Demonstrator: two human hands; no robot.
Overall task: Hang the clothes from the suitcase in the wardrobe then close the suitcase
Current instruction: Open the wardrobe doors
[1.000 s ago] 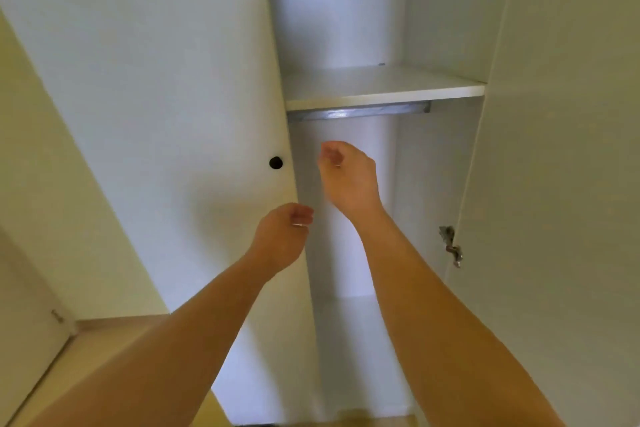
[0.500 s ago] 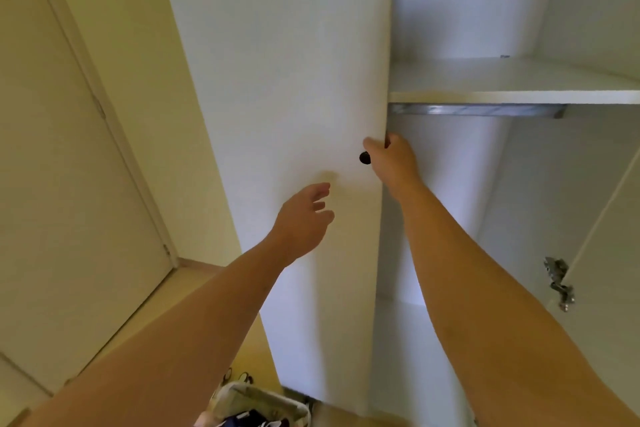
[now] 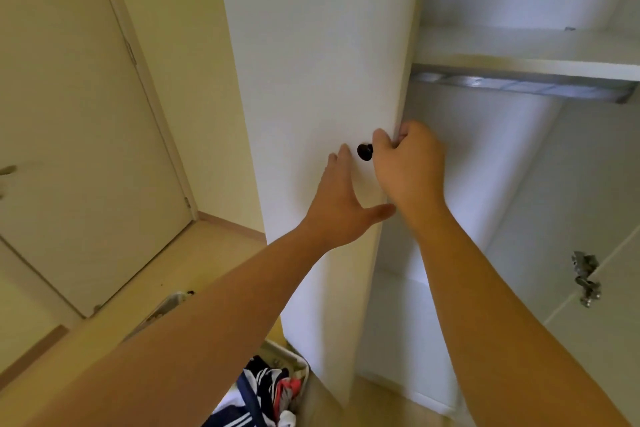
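The white wardrobe door is gripped at its free edge by the right hand. The fingers are curled round the edge and the thumb is parked just beside the little black knob. The left hand is laid flat on the door's face, just below and left of that knob. Its fingers are straight, the thumb is spread out sideways, and nothing is held in it.

The wardrobe is seen open to the right of the door. A white shelf is up top and a metal rail is fixed right under it. A metal hinge is mounted on the other door at the far right.

The suitcase is found way down at the bottom of the view, on the floor, by the door's lower end and partly hidden by the left arm. It's open, and clothes are bunched up inside: dark navy stuff with white stripes, a bit of red, something white. How full it is can't be told, since only a corner is shown.

A closed cream room door is seen on the left.
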